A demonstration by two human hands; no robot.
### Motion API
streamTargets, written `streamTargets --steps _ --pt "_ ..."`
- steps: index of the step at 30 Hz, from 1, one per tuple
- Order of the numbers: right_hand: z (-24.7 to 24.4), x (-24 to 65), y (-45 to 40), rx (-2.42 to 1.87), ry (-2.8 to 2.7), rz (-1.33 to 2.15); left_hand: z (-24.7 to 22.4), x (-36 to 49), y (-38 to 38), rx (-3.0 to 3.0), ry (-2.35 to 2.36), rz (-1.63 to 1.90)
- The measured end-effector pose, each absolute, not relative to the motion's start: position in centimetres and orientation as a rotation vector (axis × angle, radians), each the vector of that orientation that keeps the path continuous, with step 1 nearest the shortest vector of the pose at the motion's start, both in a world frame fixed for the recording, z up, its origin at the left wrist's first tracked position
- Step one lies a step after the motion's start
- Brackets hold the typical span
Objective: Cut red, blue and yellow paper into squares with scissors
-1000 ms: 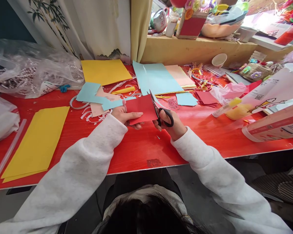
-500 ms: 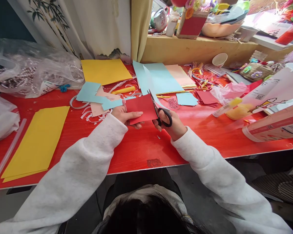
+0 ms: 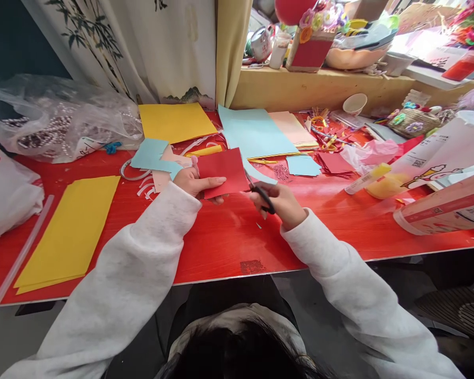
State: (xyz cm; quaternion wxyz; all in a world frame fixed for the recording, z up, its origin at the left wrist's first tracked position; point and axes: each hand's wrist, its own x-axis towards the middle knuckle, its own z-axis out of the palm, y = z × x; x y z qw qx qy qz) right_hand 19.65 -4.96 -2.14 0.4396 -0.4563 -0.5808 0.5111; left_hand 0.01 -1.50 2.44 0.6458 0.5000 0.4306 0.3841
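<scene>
My left hand [image 3: 200, 184] pinches a red paper piece [image 3: 226, 169] above the table, thumb on top and fingers beneath. My right hand [image 3: 279, 202] holds black-handled scissors [image 3: 264, 199], whose blades lie at the red paper's right edge. A pale blue curved strip [image 3: 260, 175] lies behind the scissors. Just beyond my left hand are light blue cut pieces [image 3: 152, 156] and a pale pink piece [image 3: 160, 180]. Farther back lie a large light blue sheet [image 3: 256, 129] and a yellow sheet [image 3: 176, 122].
Long yellow sheets [image 3: 69, 231] lie at the left on the red table [image 3: 221, 247], near a plastic bag of beads [image 3: 59, 123]. To the right are small blue papers [image 3: 303, 165], red papers [image 3: 335, 163], a glue tube [image 3: 367, 178] and large plastic cups [image 3: 442, 202].
The red paper and my left hand have shifted slightly left. My right hand has turned, so the scissor handles look narrower. The whole view has shifted a little.
</scene>
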Motion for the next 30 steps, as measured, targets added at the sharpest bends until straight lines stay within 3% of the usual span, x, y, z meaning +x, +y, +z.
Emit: streamTargets --steps 5,8,14,23,30 --pt "-2.9 18.8 -5.9 -1.606 -1.949 0.476 3.1 -1.0 -1.3 1.156 0.977 1.055" --pt "-2.9 18.5 -6.3 -1.583 -2.162 0.330 3.0 -1.1 -1.4 1.131 0.998 1.100" --pt "-1.9 19.7 -6.5 -1.376 -2.325 0.826 2.4 -0.6 -1.6 1.149 1.002 1.056" --pt "-0.7 19.6 -6.3 -1.116 -1.491 1.310 0.4 0.3 -1.8 1.259 1.051 0.754" --pt "-1.2 18.8 -5.9 -1.156 -1.325 1.359 -1.1 0.0 -1.0 1.471 1.273 0.753"
